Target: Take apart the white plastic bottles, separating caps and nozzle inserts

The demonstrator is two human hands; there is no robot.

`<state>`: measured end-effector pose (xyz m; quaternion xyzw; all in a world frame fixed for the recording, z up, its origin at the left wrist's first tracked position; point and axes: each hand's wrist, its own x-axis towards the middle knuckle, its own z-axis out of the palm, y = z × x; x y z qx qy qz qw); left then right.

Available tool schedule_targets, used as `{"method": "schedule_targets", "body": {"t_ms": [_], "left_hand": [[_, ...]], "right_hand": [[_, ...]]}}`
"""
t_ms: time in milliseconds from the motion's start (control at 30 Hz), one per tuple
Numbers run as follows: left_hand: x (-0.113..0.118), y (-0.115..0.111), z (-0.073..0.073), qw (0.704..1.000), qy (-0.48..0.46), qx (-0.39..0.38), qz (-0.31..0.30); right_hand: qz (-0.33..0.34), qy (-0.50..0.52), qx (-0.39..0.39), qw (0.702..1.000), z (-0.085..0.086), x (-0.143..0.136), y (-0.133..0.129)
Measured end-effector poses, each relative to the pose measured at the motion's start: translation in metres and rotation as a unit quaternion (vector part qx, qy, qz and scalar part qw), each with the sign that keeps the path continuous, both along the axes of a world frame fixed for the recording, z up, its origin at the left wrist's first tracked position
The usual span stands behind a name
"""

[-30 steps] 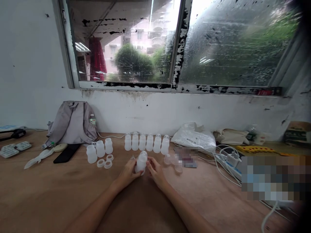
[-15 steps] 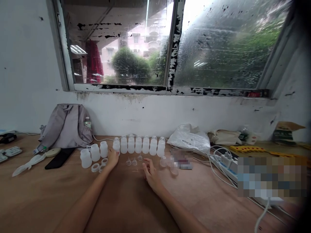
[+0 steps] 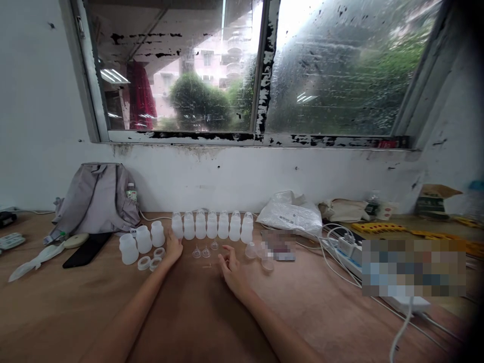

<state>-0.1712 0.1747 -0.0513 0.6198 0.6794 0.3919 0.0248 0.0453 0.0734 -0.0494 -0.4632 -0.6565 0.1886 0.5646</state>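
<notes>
Standing at the left end of a row of seven capped bottles [image 3: 212, 225] near the wall [image 3: 227, 181], the leftmost bottle [image 3: 177, 225] has the left hand [image 3: 174, 248] at its near side, gripping or merely touching I cannot tell, while the right hand [image 3: 231, 269] is loosely spread near clear teats [image 3: 205, 251]. Bare desk [image 3: 325, 312] opens wide on the near side and to the right, but white rings [image 3: 143, 262] crowd the left wrist. A second ago both hands held a bottle, and the row numbered six.
</notes>
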Motion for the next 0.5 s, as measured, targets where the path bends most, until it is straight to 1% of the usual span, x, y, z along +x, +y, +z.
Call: {"method": "schedule_targets", "body": {"t_ms": [100,200,267,367,500], "left_hand": [[0.002,-0.024,0.000,0.999,0.035,0.006,-0.018],[0.001,-0.050,-0.002,0.990,0.131,0.015,-0.043],[0.000,-0.065,-0.005,0.981,0.190,0.015,-0.034],[0.001,-0.078,-0.004,0.973,0.231,0.013,-0.015],[-0.002,-0.085,0.008,0.965,0.264,0.002,0.011]], "right_hand": [[-0.008,-0.072,-0.010,0.997,-0.002,0.002,0.004],[-0.019,-0.158,-0.014,0.987,-0.003,0.004,0.007],[-0.021,-0.184,-0.022,0.982,-0.003,0.005,0.009],[-0.021,-0.198,-0.028,0.979,-0.003,0.005,0.009],[-0.027,-0.221,-0.027,0.975,-0.003,0.005,0.007]]}}
